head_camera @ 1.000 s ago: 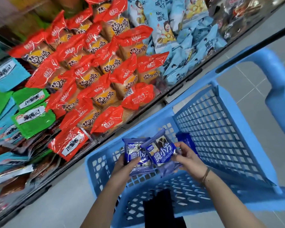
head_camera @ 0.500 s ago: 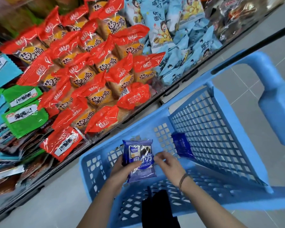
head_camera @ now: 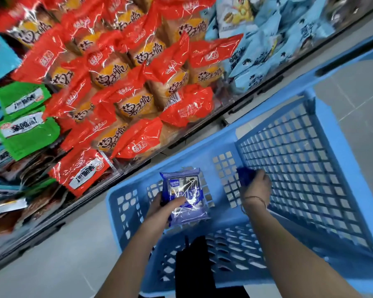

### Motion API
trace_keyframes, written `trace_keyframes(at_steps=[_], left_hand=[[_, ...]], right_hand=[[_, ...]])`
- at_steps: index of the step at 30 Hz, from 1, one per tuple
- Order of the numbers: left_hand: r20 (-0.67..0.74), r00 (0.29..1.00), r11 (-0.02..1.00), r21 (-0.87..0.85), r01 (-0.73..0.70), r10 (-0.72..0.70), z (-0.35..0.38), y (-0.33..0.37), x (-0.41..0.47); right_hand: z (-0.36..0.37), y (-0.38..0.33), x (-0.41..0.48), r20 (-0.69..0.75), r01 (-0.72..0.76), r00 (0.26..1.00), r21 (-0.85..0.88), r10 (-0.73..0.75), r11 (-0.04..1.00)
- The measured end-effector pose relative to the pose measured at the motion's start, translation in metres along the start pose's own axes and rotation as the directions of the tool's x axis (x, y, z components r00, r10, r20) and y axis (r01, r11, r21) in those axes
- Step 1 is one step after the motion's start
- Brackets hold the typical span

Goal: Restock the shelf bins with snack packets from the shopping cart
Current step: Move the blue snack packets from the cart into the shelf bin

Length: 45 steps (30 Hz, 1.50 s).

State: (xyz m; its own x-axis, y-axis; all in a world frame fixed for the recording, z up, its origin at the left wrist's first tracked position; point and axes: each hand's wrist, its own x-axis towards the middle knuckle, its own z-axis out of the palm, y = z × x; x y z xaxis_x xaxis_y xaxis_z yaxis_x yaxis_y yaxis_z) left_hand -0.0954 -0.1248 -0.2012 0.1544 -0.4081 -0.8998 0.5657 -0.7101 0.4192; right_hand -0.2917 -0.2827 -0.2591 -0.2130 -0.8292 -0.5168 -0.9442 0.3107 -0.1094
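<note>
The left hand point(head_camera: 163, 208) grips a purple packet point(head_camera: 187, 203) from below, with the thumb pressed across its front and the fingers hidden behind it. The right hand point(head_camera: 256, 186) is just to the right of it, fingers curled round a dark packet point(head_camera: 244, 175) that lies against the mesh wall of the cart point(head_camera: 289, 147). Both hands are inside the cart. Something black point(head_camera: 194, 254) lies on the cart floor, below the wrists. Above and left of the hands, the shelf point(head_camera: 202, 136) holds heaps of red packets point(head_camera: 125, 82). Green packets point(head_camera: 26, 134) are further left, and pale blue packets point(head_camera: 267, 50) are up to the right.
</note>
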Motion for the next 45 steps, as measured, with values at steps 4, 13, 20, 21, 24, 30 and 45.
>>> trace_keyframes(at_steps=[4, 13, 20, 21, 24, 30, 45], left_hand=[[-0.018, 1.000, 0.997, -0.077, -0.009, 0.008, 0.004, 0.000, -0.010], [-0.148, 0.988, 0.992, -0.112, -0.061, 0.044, 0.011, 0.001, -0.028], [-0.303, 0.946, 0.976, -0.140, -0.168, 0.119, 0.041, 0.018, -0.117], [-0.323, 0.935, 0.967, -0.154, -0.205, 0.146, 0.044, 0.022, -0.133], [-0.384, 0.898, 0.925, -0.215, -0.312, 0.214, 0.043, 0.034, -0.177], [-0.350, 0.891, 0.865, -0.303, -0.399, 0.289, -0.012, 0.047, -0.255], [-0.312, 0.839, 0.730, -0.417, -0.542, 0.445, -0.242, 0.008, -0.372]], right_hand=[[-0.003, 0.006, -0.004, 0.003, 0.178, 0.983, -0.279, -0.185, 0.944], [-0.017, -0.004, -0.002, 0.174, 0.081, 0.979, 0.155, -0.108, 0.985], [-0.125, -0.045, -0.119, 0.123, 0.516, 0.777, 0.435, -0.617, 0.737], [-0.137, -0.050, -0.142, 0.113, 0.574, 0.727, 0.441, -0.677, 0.690], [-0.168, -0.063, -0.200, 0.032, 0.703, 0.606, 0.445, -0.795, 0.554], [-0.214, -0.099, -0.274, 0.084, 0.827, 0.309, 0.467, -0.947, 0.312], [-0.146, -0.182, -0.465, 0.528, 0.194, 0.434, 0.736, -0.730, 0.648]])
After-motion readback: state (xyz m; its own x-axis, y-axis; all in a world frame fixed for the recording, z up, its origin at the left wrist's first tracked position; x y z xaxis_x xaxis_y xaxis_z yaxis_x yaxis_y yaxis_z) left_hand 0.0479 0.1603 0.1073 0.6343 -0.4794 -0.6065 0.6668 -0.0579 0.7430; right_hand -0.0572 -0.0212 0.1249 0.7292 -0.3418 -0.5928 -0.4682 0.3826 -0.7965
